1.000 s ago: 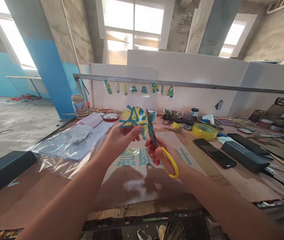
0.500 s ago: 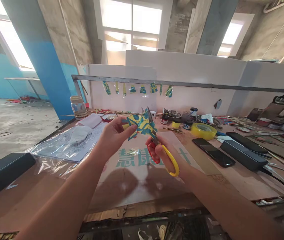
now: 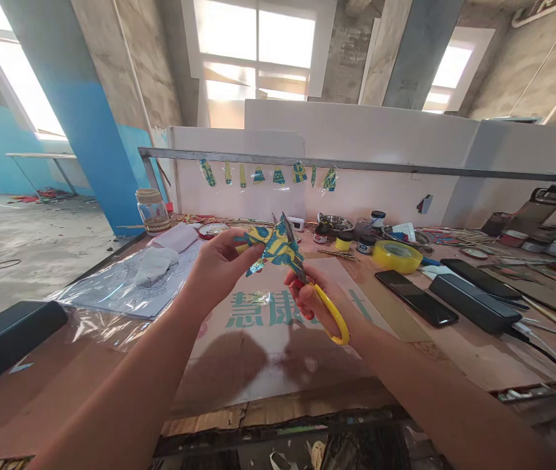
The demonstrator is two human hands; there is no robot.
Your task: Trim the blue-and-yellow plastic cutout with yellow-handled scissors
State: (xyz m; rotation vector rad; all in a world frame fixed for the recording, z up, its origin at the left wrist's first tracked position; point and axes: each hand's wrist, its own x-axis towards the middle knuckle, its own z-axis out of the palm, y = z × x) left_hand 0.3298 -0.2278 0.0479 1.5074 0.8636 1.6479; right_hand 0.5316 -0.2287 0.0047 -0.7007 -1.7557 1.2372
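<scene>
My left hand (image 3: 226,261) pinches a yellow-and-blue patterned cutout (image 3: 278,248) between thumb and fingers, above the table. My right hand (image 3: 321,297) is closed round the handles of a pair of scissors (image 3: 332,312) with one yellow and one red loop. The scissor blades point up and away from me, parted a little at the tips, with the cutout's right side at them. Whether the blades are cutting into it I cannot tell. Under both hands lies a pale sheet (image 3: 238,365) with large green characters, partly covered by my right hand.
Similar patterned pieces (image 3: 278,174) hang from a metal bar (image 3: 376,168). Papers under clear film (image 3: 106,294) and a glass jar (image 3: 151,212) lie left. Right are paint jars (image 3: 343,242), a yellow tape roll (image 3: 396,256), a phone (image 3: 417,297) and a black box (image 3: 474,303).
The cutout has turned and shifted slightly left between my fingers. The scissors have moved slightly with it, blades leaning a little more left. Both hands keep their grip.
</scene>
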